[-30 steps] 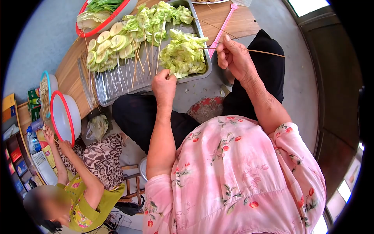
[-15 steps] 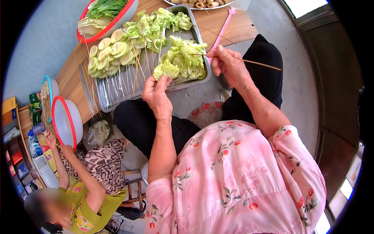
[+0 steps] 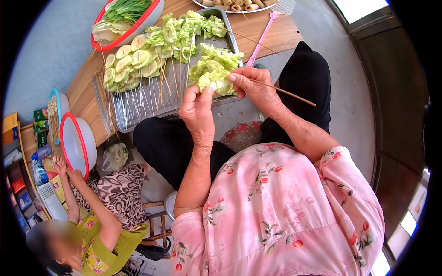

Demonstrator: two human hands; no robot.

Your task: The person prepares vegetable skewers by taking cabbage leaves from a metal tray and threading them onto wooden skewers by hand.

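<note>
My left hand (image 3: 199, 112) pinches the lower edge of a lettuce leaf (image 3: 215, 79) in front of me. Between the thumb and fingers of my right hand (image 3: 260, 89) is a bamboo skewer (image 3: 292, 94). Its near end sticks out over my knee; its tip is hidden at the leaf, so I cannot tell whether it pierces it. Behind the leaf more lettuce lies in a metal tray (image 3: 217, 43). Skewered lettuce (image 3: 182, 32) and skewered pale green vegetable slices (image 3: 140, 57) lie along the tray's far and left parts.
A red-rimmed basin (image 3: 133, 30) of greens and a plate (image 3: 221, 8) of rolled pieces stand at the back. A pink stick-like tool (image 3: 262, 39) lies right of the tray. Left, another person (image 3: 99, 230) sits by a red-rimmed white basin (image 3: 85, 145).
My right hand has moved left and down, bringing the skewer to the leaf. My left hand has shifted slightly right and down with the leaf, and the hands are now close together.
</note>
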